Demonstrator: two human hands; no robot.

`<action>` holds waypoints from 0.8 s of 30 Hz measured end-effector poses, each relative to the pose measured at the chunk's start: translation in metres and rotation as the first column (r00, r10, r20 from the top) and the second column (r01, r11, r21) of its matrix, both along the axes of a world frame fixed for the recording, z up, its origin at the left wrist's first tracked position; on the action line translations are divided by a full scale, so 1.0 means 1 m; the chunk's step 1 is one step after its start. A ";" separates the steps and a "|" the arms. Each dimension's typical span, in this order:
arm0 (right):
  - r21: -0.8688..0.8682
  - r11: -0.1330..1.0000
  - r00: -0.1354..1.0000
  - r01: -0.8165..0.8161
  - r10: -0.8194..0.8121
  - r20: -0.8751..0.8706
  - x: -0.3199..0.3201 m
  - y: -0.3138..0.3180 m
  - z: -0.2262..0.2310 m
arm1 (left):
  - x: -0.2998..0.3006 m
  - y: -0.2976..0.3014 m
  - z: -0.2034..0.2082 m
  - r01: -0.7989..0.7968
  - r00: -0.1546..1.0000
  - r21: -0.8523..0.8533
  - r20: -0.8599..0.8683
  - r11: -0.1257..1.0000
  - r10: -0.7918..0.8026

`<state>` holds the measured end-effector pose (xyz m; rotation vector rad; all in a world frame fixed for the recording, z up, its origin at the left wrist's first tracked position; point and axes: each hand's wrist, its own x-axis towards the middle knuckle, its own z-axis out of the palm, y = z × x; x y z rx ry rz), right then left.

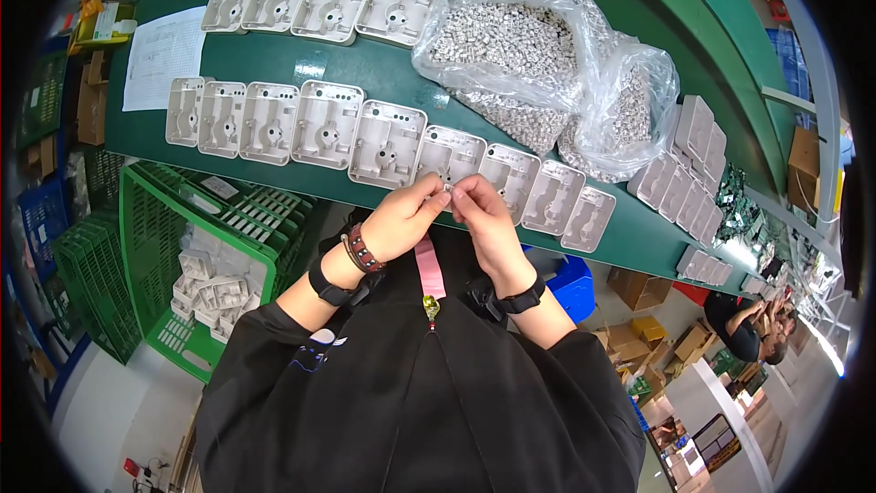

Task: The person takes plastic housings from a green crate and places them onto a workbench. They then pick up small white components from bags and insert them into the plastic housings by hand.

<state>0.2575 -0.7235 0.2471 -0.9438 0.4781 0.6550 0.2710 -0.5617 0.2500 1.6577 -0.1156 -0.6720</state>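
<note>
My left hand (408, 217) and my right hand (487, 221) meet at the table's near edge, fingertips pinched close together. Between the fingertips shows a tiny light-grey piece (447, 188), too small to identify. Just beyond my fingers stands a grey open-topped housing (453, 152), partly hidden by them. It belongs to a near row of similar housings; to its left is another housing (387, 144), to its right one more (508, 175). Past the row lies an open clear plastic bag (584, 82) full of small silvery metal parts (506, 41).
A far row of housings (330, 2) and a paper sheet (164, 59) lie on the green table (246, 59). At right are a smaller bag (630, 110) and stacked grey pieces (698, 141). A green crate (137, 246) with housings stands lower left. A person (744, 324) sits far right.
</note>
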 end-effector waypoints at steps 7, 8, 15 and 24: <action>-0.833 0.505 0.431 0.224 0.715 0.550 0.018 -0.007 0.009 | -0.017 -0.004 -0.006 -0.140 0.990 0.071 0.030 0.988 0.138; -0.832 0.509 0.433 0.220 0.714 0.551 0.020 -0.007 0.009 | -0.019 -0.002 -0.006 -0.159 0.987 0.093 0.027 0.983 0.157; -0.859 0.372 0.293 0.353 0.828 0.479 0.070 0.031 -0.021 | -0.018 0.032 -0.024 -0.405 0.911 0.201 0.001 0.892 0.413; -0.912 0.040 0.173 0.409 0.978 0.120 0.103 0.065 -0.091 | 0.015 0.118 -0.036 -0.563 0.826 0.071 0.075 0.823 0.559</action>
